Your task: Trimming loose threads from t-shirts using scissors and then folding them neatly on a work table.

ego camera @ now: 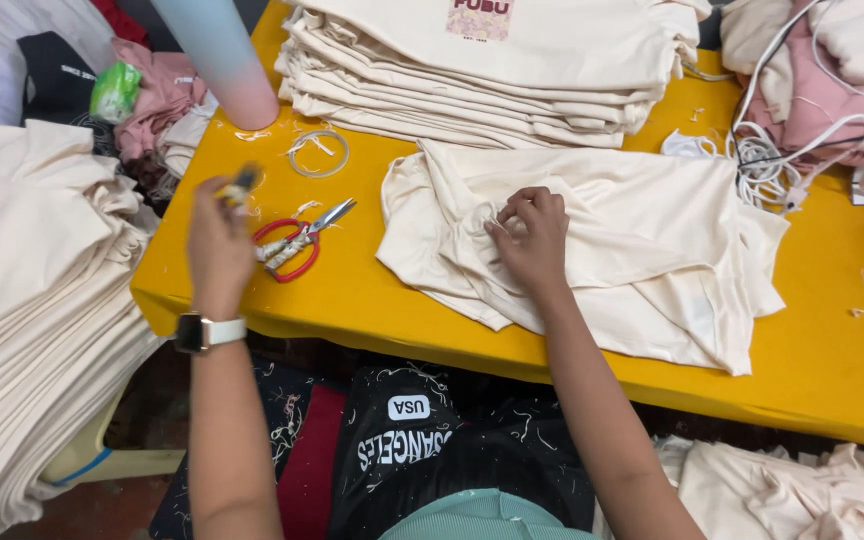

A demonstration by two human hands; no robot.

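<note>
Left of the red-handled steel scissors (292, 243), the left hand (217, 245) closes around a small dark-and-yellow tool (240, 184). Right of the scissors, the right hand (530, 238) pinches the crumpled cream cotton garment (642, 250) on the yellow table (352, 300); light, limp cloth, probably best gripped at a seam or fold.

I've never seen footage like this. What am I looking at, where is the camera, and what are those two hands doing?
There is no machine here: a person wears a camera on the head, looking down at their own bare hands over a yellow table. The right hand pinches a cream garment spread on it. The left hand, with a wristwatch, holds a small yellowish tool; its kind is unclear. Nearby lie red-handled scissors and a stack of folded cream shirts.
</note>
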